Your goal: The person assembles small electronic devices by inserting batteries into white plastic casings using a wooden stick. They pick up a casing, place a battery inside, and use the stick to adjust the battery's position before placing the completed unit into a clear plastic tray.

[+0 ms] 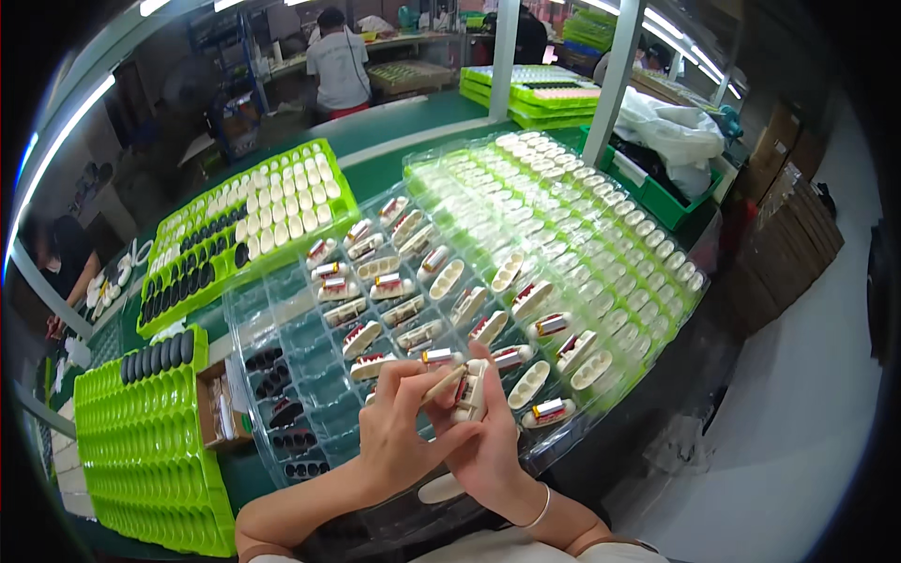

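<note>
Clamping white shell (473,394) between thumb and fingers of right grip (488,458); pinching tan piece (443,386) in left grip (396,437). Best to brace shell firmly, hold both wrists steady, work tan piece in lightly, spare red part (460,390) inside from knocks. Lying at right fingertips, open side seemingly toward left grip, over clear tray (321,368); cannot tell if touching tan piece.

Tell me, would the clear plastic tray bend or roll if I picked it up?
The clear tray would probably bend a bit, because its see-through plastic looks thin. It might sag where the white pieces crowd together. It seems unlikely to roll, since it's wide and flat.
</note>
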{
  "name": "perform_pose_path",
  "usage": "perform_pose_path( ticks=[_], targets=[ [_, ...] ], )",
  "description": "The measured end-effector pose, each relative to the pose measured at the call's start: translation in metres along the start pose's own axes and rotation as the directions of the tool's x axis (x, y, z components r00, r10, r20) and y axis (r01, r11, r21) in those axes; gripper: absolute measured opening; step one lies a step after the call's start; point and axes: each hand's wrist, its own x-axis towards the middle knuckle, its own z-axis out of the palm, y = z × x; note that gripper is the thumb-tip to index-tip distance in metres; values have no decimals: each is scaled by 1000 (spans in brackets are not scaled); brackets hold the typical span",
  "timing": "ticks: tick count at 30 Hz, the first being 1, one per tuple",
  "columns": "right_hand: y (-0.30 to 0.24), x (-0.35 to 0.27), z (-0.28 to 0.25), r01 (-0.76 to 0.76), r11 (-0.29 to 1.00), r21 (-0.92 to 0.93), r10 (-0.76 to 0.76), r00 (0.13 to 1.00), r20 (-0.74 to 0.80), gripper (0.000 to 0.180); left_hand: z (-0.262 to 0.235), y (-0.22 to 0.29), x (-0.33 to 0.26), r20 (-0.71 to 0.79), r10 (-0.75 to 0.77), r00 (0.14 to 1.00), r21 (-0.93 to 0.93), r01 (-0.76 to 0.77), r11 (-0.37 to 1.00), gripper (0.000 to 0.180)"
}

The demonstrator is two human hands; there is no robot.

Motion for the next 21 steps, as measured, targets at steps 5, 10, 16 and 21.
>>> perform_pose_path(
  ticks=[5,10,16,21],
  targets=[
    [4,0,-3,41,997,-67,-37,998,59,34,0,3,-2,21,-43,999,-113,45,993,52],
    [9,-1,-5,68,994,-87,-65,997,33,33,3,-2,-6,76,-90,993,-181,103,978,58],
    [1,1,9,62,996,62,-65,997,46,35,-6,-3,3,-5,128,992,-153,-127,980,49],
    [-13,3,17,215,970,117,-218,976,12,30,-18,13,-11,388,-80,918,-318,215,924,14]
  ],
)
